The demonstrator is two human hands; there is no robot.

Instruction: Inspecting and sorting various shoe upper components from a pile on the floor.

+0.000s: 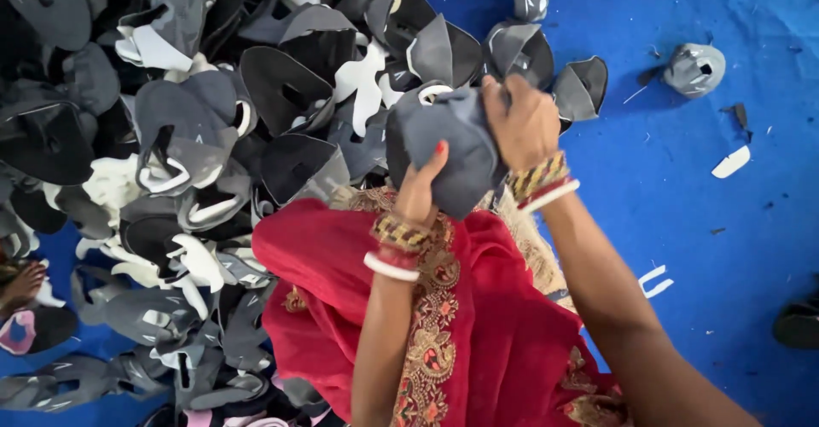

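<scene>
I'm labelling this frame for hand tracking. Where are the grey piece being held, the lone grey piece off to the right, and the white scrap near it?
held grey piece [444, 150], head view, its middle.
lone grey piece [694, 69], head view, its centre.
white scrap [731, 162], head view, its middle.

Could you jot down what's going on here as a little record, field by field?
Setting: blue floor sheet
Left hand: grips the lower edge of a grey shoe-upper piece
Right hand: grips the same piece at its top
Wrists: gold, red and white bangles
Lap: red embroidered cloth
Nearby: big heap of grey and black pieces; one stray grey piece; white scraps
</scene>
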